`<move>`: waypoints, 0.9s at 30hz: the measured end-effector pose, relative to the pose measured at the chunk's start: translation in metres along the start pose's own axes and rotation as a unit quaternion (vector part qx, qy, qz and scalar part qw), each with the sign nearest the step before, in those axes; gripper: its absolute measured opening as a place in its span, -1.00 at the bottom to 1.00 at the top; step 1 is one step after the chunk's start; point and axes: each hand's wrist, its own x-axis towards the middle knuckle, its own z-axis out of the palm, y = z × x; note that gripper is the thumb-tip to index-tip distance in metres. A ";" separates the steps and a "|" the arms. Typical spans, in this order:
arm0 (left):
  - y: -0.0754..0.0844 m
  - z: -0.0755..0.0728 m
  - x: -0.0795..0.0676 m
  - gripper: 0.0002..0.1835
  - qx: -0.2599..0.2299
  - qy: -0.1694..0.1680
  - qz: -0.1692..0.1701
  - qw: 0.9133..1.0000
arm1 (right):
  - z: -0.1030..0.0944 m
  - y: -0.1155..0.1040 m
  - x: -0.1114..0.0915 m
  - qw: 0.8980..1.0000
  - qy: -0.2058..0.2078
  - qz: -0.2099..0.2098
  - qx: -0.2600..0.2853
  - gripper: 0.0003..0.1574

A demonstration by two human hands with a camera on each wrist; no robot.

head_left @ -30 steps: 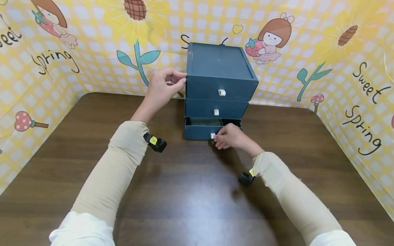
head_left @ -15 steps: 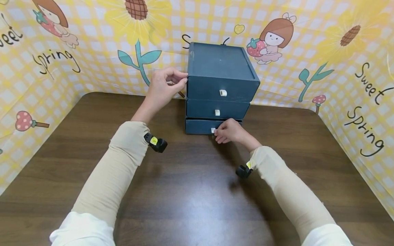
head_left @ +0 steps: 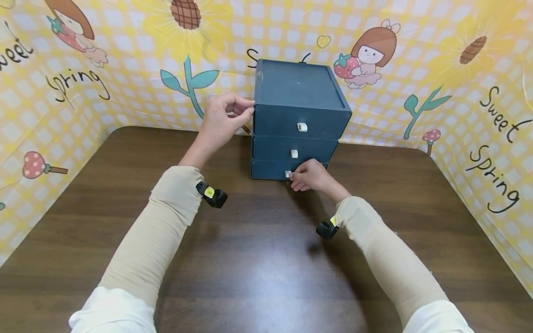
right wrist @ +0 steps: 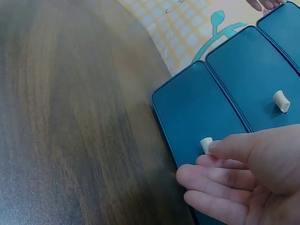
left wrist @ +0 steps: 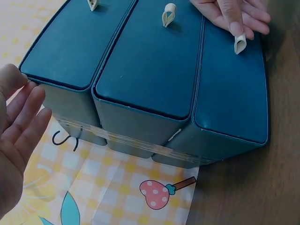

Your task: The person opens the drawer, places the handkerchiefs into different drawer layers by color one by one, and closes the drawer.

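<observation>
A dark blue three-drawer cabinet stands against the back cloth, all its drawers flush with the frame. Each drawer front carries a small white loop handle. My left hand holds the cabinet's upper left front edge between thumb and fingertips. At the bottom drawer, my right hand pinches the white handle with the thumb and a finger. Both hands also show in the left wrist view, the left hand at the top drawer's side and the right hand on the bottom handle.
The cabinet rests on a brown wood-grain table. Yellow checked cloth with printed flowers and lettering rises behind and at both sides. Clear tape runs along the cabinet's side.
The bottom drawer, partly pulled out one second ago, has slid back into the cabinet with my right hand at its handle. My left hand has stayed at the upper edge.
</observation>
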 end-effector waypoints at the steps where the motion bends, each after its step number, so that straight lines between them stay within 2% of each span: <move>1: -0.001 0.000 0.000 -0.83 0.000 0.000 0.000 1.000 | 0.000 0.001 0.000 1.000 0.002 -0.001 0.001 -0.66; 5: -0.007 0.001 0.003 -0.83 0.001 -0.001 -0.004 1.000 | 0.002 0.003 0.000 1.000 0.007 0.001 0.008 -0.67; 12: -0.033 0.003 0.011 -0.83 0.010 -0.012 0.007 1.000 | 0.000 0.009 -0.005 1.000 0.024 0.001 0.014 -0.69; 22: -0.036 -0.002 0.014 -0.85 0.043 -0.024 0.008 0.999 | -0.016 0.019 -0.019 1.000 -0.018 -0.025 0.002 -0.67; 27: -0.040 -0.008 0.011 -0.84 0.052 -0.030 -0.010 0.998 | -0.030 0.024 -0.027 0.998 -0.040 -0.035 -0.014 -0.64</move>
